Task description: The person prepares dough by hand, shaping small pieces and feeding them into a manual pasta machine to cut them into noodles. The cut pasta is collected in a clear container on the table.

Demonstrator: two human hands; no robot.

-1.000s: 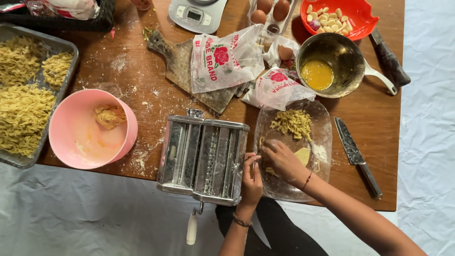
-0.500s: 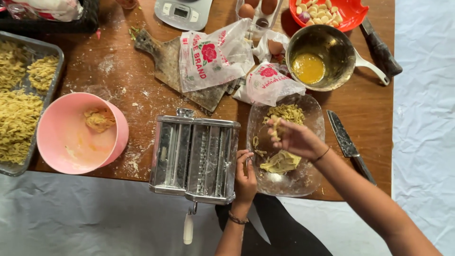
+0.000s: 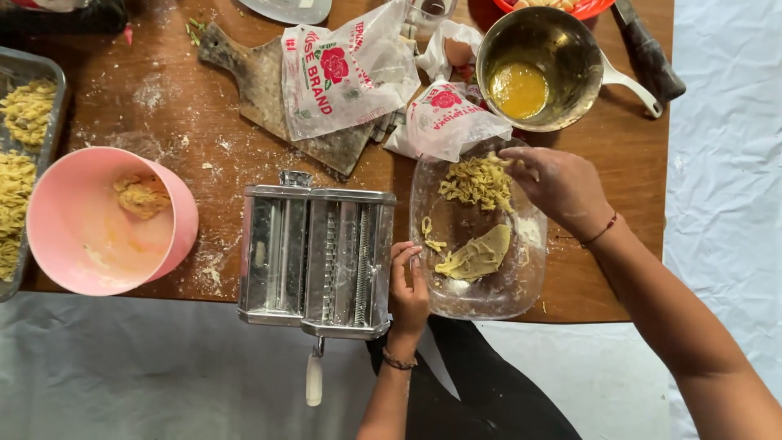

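**Reaching into the dish beside the pasta machine**

Spreading across a floured wooden table [image 3: 619,195], the scene runs from the steel pasta machine [image 3: 314,253] to a pink bowl [image 3: 98,220] and a clear glass dish [image 3: 481,244]. The dish, touching the machine's right side, overhangs the table edge; a careless push could tip it. Inside lie a flat dough sheet [image 3: 476,257] and cut noodles [image 3: 476,181]. The right hand [image 3: 562,187] curls loosely over the noodles; whether it holds any cannot be told. The left hand [image 3: 407,285] rests half-open against the machine, holding nothing.
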